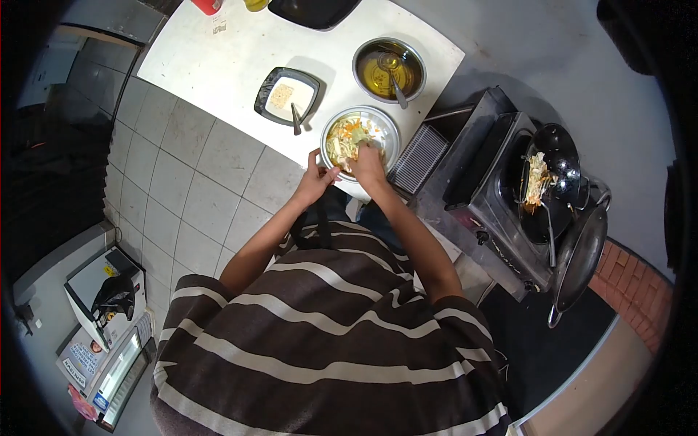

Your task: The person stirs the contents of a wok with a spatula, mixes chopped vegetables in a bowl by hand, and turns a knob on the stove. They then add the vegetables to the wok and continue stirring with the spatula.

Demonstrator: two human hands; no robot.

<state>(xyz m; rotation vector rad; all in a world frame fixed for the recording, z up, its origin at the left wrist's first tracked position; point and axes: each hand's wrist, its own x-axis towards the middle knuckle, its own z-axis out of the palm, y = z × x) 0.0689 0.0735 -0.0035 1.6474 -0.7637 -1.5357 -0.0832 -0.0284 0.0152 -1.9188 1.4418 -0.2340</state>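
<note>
A round metal bowl [395,133] stands near the corner of the white table, holding shredded vegetables [343,136] in pale green, white and orange. My left hand [316,182] grips the bowl's near left rim, thumb on one side and fingers round the outside. Inside the bowl, my right hand [369,166] reaches down with its fingers bent into the shreds, and its fingertips are hidden. Just beyond stands a metal pot [359,81] of yellow oil with a ladle [398,89] in it. To the left is a black square dish [263,94] of creamy white batter [298,93] with a spoon [295,120].
A stove [480,196] adjoins the table on the right. On it sits a black wok [563,145] with cooked food [537,178] and a metal utensil [551,236]; another pan [585,254] leans alongside. A black tray [313,13] lies at the table's far edge [407,18].
</note>
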